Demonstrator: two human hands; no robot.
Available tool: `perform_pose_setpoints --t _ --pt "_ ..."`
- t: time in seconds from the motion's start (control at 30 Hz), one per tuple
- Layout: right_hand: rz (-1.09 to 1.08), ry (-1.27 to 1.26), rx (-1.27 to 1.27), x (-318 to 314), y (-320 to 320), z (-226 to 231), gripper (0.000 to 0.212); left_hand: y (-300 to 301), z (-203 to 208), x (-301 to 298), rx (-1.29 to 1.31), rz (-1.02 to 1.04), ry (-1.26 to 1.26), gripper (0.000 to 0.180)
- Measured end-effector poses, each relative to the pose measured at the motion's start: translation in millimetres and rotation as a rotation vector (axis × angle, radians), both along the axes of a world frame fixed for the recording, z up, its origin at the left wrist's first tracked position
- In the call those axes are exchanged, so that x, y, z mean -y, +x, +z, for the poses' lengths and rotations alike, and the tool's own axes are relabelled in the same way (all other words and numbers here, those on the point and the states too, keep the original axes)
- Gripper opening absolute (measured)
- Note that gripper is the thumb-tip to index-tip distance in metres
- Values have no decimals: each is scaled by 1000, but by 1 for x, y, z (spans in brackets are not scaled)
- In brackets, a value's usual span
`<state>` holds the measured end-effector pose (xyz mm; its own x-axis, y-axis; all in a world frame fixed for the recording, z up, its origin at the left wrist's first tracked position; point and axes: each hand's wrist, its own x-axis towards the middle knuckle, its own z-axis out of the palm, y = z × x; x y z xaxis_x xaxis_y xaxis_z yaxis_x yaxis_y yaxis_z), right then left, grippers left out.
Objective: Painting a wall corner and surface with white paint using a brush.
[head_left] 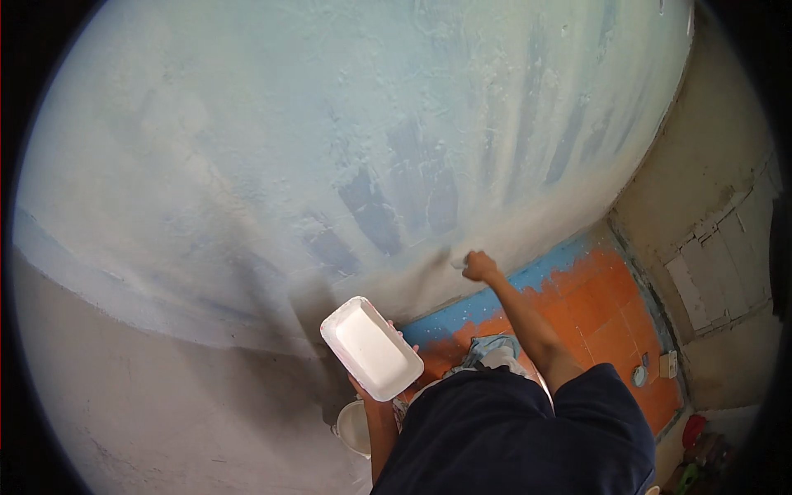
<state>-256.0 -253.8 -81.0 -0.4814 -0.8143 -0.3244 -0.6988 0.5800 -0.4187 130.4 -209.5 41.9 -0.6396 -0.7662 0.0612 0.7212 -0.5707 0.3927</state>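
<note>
Faces a pale blue wall (pixel 247 148) with darker blue-grey patches (pixel 369 210) low on it. Holds a shallow white tray (pixel 373 348) in the left hand (pixel 361 390), out in front of the body, hollow side turned up toward the head. Supports it from beneath, with fingers around the right edge and the rest of the hand at the lower left: grip closed on the tray, most likely to leave the hollow free for access. Cannot tell the contents, white against white, nor the exact lie of the hidden fingers.

Stretches the right arm farther forward, with the right hand (pixel 478 266) low by the wall, near the blue strip (pixel 450 312) along the floor edge. Pinches a small pale tool (pixel 459 264) there, grip pressed together in a compact fist, tool end pointing left. Cannot tell touching from nearly touching at the wall.

Probably holds the tray close to the working arm for a short path between tray and tool. Has a white bucket (pixel 355 427) beside the left forearm, perhaps placed for easy reach. Has, well apart to the right on the orange floor (pixel 594 309), a round pale container (pixel 640 375) and a small box (pixel 668 365) just beside it, perhaps put there out of the way.
</note>
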Motion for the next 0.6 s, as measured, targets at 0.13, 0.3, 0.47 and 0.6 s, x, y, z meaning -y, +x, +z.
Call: perform_pose_setpoints --t 0.13,0.3,0.47,0.6 --pt "131 -347 -272 14 -14 218 43 -2 -7 -7 -3 3 53 113" --pt "126 -1127 -666 -21 14 492 36 -5 -1 -9 -99 -103 40 99" --pt "112 -1266 -717 13 8 459 42 -15 -3 -10 11 -166 10 105" --pt "35 -1210 -471 33 34 256 78 -4 -2 -16 -42 -103 66 107"
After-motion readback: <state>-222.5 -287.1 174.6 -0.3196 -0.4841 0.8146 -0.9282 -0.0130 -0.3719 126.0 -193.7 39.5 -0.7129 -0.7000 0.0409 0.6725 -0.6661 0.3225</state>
